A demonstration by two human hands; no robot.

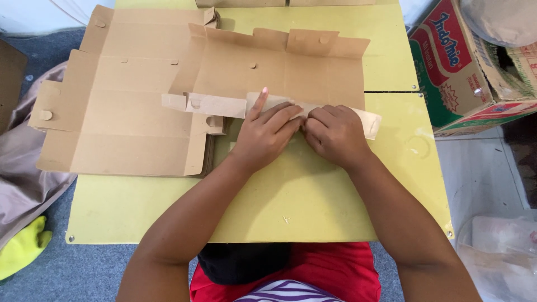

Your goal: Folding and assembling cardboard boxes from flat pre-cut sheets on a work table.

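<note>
Both hands press a folded flap of the cardboard box blank (279, 72) on the yellow desk (313, 190). The left hand (265, 134) lies flat, forefinger extended; the right hand (334, 134) is curled, fingertips hidden.

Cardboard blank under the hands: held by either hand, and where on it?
Both hands, left hand and right hand, press down the folded near-edge flap of the flat cardboard box blank; neither grips or lifts it.

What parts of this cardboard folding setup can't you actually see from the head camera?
Head view only:
- The fold strip under the left hand and right hand: covered by both.
- Right fingertips: curled under.
- Stack of flat blanks: count hidden by the top sheet.
- Printed carton: cut by the right edge.
</note>
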